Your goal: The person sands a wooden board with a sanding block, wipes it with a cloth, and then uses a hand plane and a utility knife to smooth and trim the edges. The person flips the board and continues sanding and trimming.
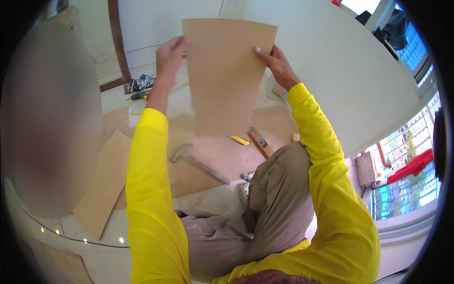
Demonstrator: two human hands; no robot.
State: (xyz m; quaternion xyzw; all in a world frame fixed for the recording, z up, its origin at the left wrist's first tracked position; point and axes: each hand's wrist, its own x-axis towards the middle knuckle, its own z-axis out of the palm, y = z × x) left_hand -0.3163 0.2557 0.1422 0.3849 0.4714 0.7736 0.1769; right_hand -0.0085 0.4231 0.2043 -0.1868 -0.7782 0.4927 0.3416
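A thin tan rectangular board (227, 78) is held upright in front of me, between both hands. My left hand (169, 56) grips its upper left edge, the fingers partly hidden behind it. On the upper right edge, my right hand (279, 66) pinches it, thumb lying on the near face. Below the board, a claw hammer (201, 163) rests on a wooden sheet (187, 177) on the floor. A yellow-handled tool (240, 140), partly covered by the board, lies beside a wooden hand plane (260, 143).
A cordless drill (140, 94) lies near a dark cloth bundle (141, 83) at the far left. Another plywood piece (105, 184) leans over the sheet at left. A large pale panel (331, 71) stands at right, before a barred window (406, 184). A dark cable (61, 233) crosses the tiles.
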